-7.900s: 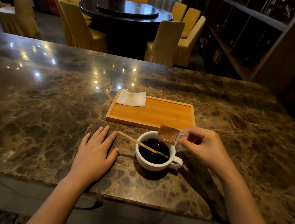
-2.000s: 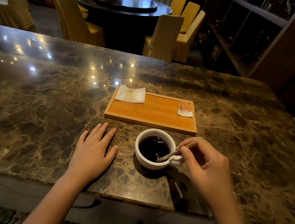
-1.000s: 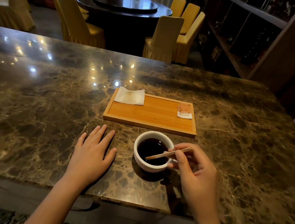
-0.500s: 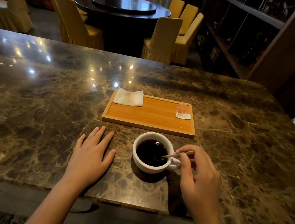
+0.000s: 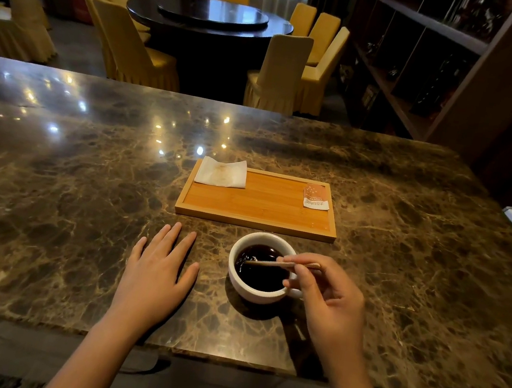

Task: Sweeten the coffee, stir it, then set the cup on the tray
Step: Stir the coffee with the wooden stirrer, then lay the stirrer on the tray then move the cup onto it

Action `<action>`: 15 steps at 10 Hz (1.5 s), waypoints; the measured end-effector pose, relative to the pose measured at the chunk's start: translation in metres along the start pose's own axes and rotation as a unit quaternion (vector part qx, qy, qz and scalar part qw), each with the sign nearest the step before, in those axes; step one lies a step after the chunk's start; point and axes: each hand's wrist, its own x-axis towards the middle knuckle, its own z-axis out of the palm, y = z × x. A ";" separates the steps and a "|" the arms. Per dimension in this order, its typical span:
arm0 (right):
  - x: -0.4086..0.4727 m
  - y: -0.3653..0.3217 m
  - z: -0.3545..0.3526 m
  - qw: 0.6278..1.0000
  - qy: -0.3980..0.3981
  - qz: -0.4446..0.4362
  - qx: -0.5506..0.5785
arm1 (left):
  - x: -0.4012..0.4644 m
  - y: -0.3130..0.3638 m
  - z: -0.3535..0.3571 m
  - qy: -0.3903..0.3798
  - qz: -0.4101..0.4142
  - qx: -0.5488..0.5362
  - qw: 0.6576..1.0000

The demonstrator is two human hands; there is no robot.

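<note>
Right hand (image 5: pixel 328 302) pinches a wooden stirrer (image 5: pixel 274 264) in the coffee cup (image 5: pixel 259 268) just before the tray (image 5: pixel 255 223); left hand (image 5: pixel 156 273) spread flat beside it. Stir gently, avoiding spills.

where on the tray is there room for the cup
The wooden tray is bare across its middle and near edge, between the napkin at its far left corner and the sugar packet at its far right. Both far corners are taken.

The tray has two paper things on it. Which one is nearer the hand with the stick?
The orange sugar packet, in the tray's far right corner. The white napkin lies at the far left corner, farther from the right hand.
</note>
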 end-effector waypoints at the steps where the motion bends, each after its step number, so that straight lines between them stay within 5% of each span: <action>1: 0.002 0.002 -0.010 0.991 -0.004 -0.067 -0.114 | 0.000 0.001 -0.001 -0.001 -0.002 0.000 1.000; 3: -0.004 -0.004 -0.019 0.956 -0.055 -0.141 -0.252 | 0.000 0.002 -0.002 -0.001 -0.001 -0.006 1.000; 7: -0.010 -0.007 -0.010 0.999 0.011 0.040 -0.015 | 0.000 0.001 -0.001 -0.001 0.001 -0.006 1.000; 10: 0.004 0.002 -0.029 0.991 0.098 0.094 -0.005 | -0.001 0.000 0.000 0.001 0.000 -0.005 1.000; 15: 0.068 -0.044 -0.045 0.994 0.053 -0.048 -0.085 | -0.001 0.000 0.000 0.001 0.002 -0.008 1.000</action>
